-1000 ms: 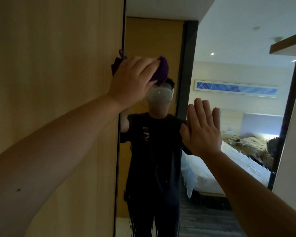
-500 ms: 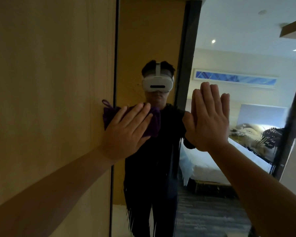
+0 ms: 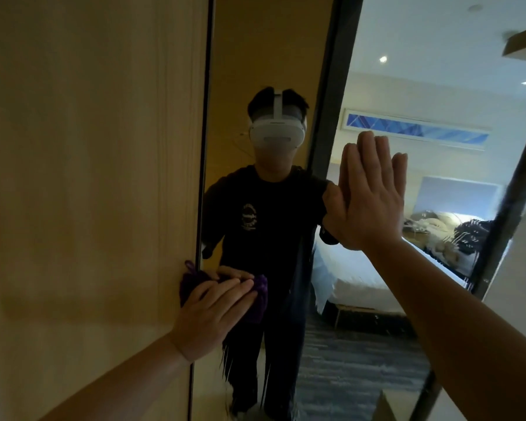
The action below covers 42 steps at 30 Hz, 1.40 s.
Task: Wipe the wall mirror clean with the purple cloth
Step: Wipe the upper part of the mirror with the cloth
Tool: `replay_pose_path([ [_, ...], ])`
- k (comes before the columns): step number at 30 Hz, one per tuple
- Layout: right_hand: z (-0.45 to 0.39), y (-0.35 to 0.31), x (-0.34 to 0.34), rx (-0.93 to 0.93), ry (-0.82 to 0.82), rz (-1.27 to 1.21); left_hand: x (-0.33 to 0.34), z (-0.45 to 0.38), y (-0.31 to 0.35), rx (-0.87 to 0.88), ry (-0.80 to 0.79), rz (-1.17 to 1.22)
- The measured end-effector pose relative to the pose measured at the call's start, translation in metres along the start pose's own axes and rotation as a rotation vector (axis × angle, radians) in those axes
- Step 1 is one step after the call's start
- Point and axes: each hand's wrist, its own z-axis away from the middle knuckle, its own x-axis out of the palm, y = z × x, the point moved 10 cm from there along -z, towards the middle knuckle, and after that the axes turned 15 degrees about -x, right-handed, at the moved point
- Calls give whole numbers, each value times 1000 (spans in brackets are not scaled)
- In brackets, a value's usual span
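Observation:
The tall wall mirror [image 3: 362, 299] fills the middle and right of the head view, with a thin dark frame. My left hand [image 3: 210, 314] presses the bunched purple cloth [image 3: 258, 302] flat against the glass right at the mirror's left edge, at about waist height of the reflection. Part of the cloth sticks out over the frame onto the wood. My right hand [image 3: 368, 196] lies flat on the glass higher up and to the right, fingers together and pointing up, holding nothing.
A light wood wall panel [image 3: 88, 192] borders the mirror on the left. The mirror's dark right frame [image 3: 498, 232] meets a pale wall. The glass reflects a person in dark clothes with a white headset, and a room with a bed.
My left hand has slid the cloth down the mirror's left edge, from head height of the reflection to waist height. My right hand has stayed flat on the glass.

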Motion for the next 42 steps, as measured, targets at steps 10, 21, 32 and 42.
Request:
replay_pose_path([
  [10,41,46,-17,65,-95,-33,-72,-179,-17,-173,166,159],
  [21,48,53,-2,13,-69,64,-86,-353,1,-75,186,-5],
  [32,49,52,-4,-44,29,76,-15,-173,59,54,75,-90],
  [42,49,52,-7,-14,11,41,28,-51,83,81,48,-102],
])
